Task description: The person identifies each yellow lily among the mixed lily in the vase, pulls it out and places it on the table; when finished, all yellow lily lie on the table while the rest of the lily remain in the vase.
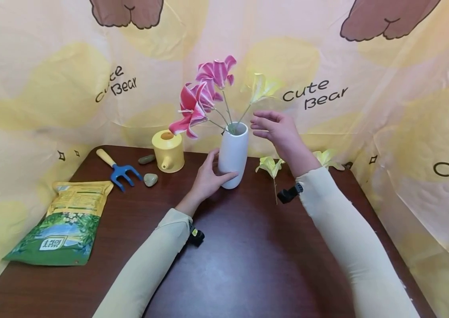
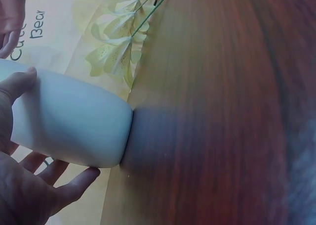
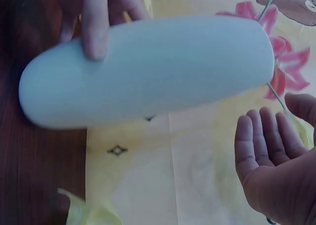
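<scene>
A white vase [image 1: 233, 154] stands toward the back of the dark table, holding pink lilies [image 1: 192, 108] and one pale yellow lily [image 1: 263, 88]. My left hand [image 1: 207, 179] grips the vase's lower part, thumb across the front and fingers round its left side. In the right wrist view the thumb presses the vase [image 3: 158, 71] wall. Beside the vase mouth, just under the yellow bloom, my right hand [image 1: 278, 132] is raised with nothing in it. Its fingers [image 3: 269, 136] are extended and slightly bent, palm showing. To the vase's right lies another yellow lily [image 1: 270, 166].
A further yellow lily [image 1: 325, 158] lies behind my right forearm. Left of the vase are a yellow watering can [image 1: 174, 152], two stones [image 1: 150, 179], a blue hand fork [image 1: 123, 173] and a green-yellow bag [image 1: 71, 225]. A printed cloth [image 1: 216, 26] hangs behind the table.
</scene>
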### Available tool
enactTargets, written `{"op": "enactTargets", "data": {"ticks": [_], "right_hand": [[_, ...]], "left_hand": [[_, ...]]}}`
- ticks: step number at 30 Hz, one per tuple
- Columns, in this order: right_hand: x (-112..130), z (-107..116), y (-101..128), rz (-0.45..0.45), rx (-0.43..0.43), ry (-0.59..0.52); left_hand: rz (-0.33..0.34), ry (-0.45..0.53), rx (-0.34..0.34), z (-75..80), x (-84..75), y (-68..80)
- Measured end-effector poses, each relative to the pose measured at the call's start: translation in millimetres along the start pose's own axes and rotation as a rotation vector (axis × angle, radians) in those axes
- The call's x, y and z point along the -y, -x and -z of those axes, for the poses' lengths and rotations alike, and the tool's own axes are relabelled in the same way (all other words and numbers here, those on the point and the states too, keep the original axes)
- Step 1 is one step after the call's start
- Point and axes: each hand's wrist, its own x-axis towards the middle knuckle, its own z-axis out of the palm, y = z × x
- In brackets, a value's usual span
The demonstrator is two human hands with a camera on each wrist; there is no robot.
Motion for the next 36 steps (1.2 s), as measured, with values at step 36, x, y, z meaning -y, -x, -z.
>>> {"op": "enactTargets", "data": {"ticks": [36], "right_hand": [[0, -50, -13, 0.135, -0.209, -0.131]], "left_hand": [[-0.021, 0.009, 0.01, 1.0, 4.4, -0.8]]}}
